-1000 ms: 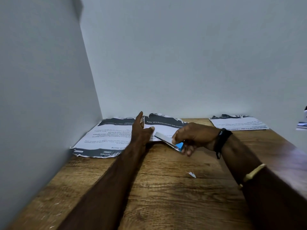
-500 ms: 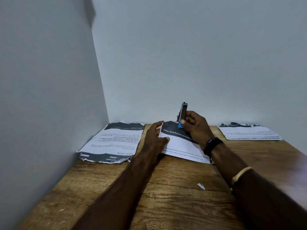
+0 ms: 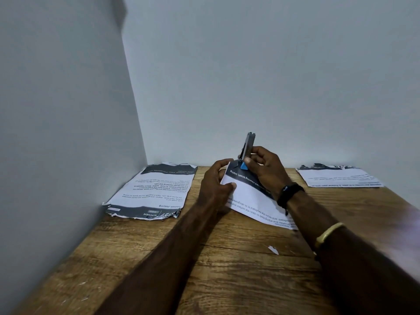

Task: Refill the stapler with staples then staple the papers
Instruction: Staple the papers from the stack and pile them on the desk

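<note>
My right hand (image 3: 264, 169) grips a small grey and blue stapler (image 3: 247, 147), which stands nearly upright over the far corner of a printed paper set (image 3: 250, 198). My left hand (image 3: 216, 185) pinches the left edge of that same paper set, thumb on top, and holds it slightly raised off the wooden table (image 3: 227, 269). The stapler's blue base touches the paper's dark header corner. I cannot see whether the corner sits inside the stapler's jaw.
A second stack of printed sheets (image 3: 156, 192) lies at the back left by the side wall. A third stack (image 3: 338, 176) lies at the back right. A small torn scrap of paper (image 3: 273, 250) lies on the table near my right forearm.
My left hand pulled one paper set away from the left stack toward the middle. My right hand swung the stapler from lying flat to upright at the paper's far corner.
</note>
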